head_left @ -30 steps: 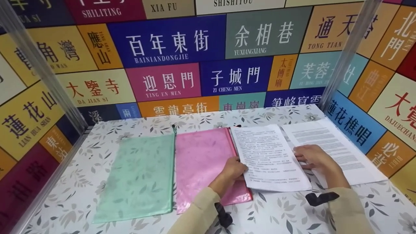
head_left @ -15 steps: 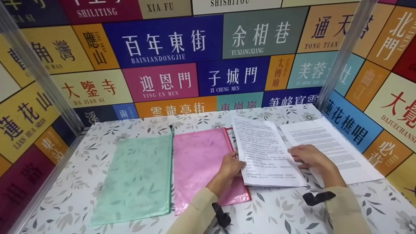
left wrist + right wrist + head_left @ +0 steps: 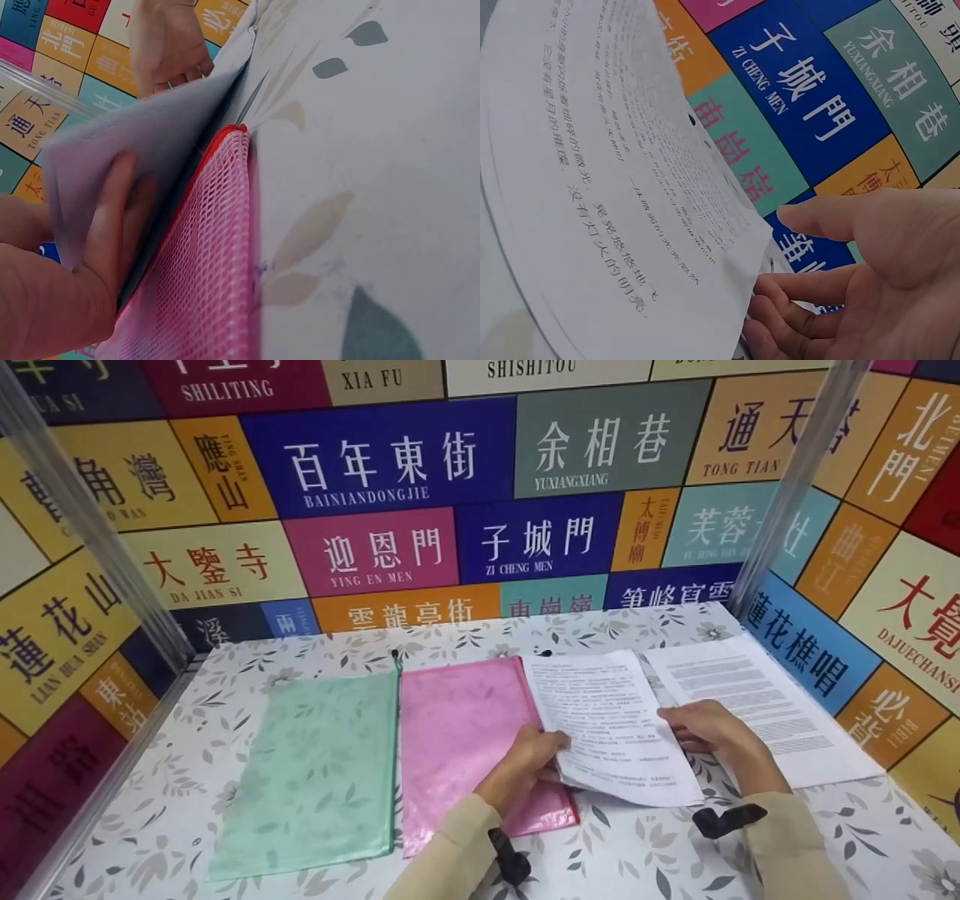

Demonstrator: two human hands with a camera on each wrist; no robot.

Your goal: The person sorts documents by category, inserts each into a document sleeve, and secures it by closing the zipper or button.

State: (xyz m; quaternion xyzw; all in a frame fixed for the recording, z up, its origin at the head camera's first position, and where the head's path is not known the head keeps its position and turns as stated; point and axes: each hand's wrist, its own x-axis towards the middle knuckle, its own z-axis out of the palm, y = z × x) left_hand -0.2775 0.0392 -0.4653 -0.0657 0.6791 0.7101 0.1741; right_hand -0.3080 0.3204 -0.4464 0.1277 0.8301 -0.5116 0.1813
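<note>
A stack of printed paper sheets (image 3: 604, 712) lies tilted between both hands, its near edge bowed. My left hand (image 3: 527, 759) pinches the stack's left edge, thumb on top. In the left wrist view its fingers (image 3: 112, 210) spread against the underside of the sheets. At the right edge is my right hand (image 3: 716, 729). In the right wrist view its fingertips touch the paper edge from behind, while the thumb (image 3: 817, 217) stands apart from the sheets. A pink mesh zipper pouch (image 3: 465, 735) with a red zipper edge lies under the left hand, partly overlapped by it.
A green zipper pouch (image 3: 315, 772) lies flat to the left of the pink one. More printed sheets (image 3: 795, 735) lie at the right, beyond the right hand. The flowered tabletop (image 3: 172, 825) ends at a wall of colourful name panels (image 3: 382, 457), with clear posts at the corners.
The stack first shifted away from me and slightly up, then came back toward me and lower, its near edge now bowed. Both hands stayed at its sides. The pouches have not moved.
</note>
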